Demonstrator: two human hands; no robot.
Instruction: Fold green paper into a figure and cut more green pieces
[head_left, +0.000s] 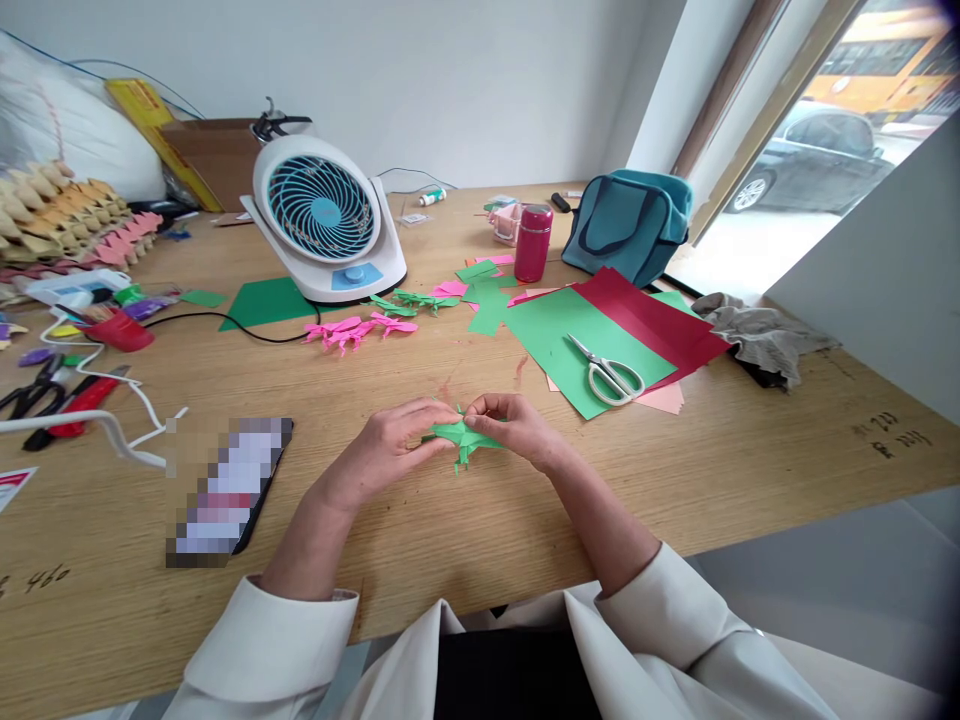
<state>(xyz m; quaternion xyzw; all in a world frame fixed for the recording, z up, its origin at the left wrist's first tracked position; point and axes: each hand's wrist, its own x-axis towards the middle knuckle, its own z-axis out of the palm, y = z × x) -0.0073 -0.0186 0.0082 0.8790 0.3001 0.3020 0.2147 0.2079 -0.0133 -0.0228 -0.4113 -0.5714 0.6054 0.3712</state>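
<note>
A green folded paper figure (466, 440) with thin leg-like points is held between my two hands, close above the wooden table (420, 540). My left hand (397, 440) grips its left side with thumb and fingers. My right hand (514, 425) pinches it at the upper right, the thumb and forefinger meeting near its middle. Farther back lie several pink folded paper figures (352, 332) and green folded paper figures (409, 302). To the right, white-handled scissors (611, 378) rest on a green paper sheet (551, 335), which overlaps a red sheet (652, 330).
A phone (232, 490) lies left of my hands. Behind stand a white fan (322, 215), a dark pink flask (533, 243) and a teal bag (628, 228). Black-handled scissors (37, 390), a red cup (120, 328) and a white cable (97, 425) crowd the left side.
</note>
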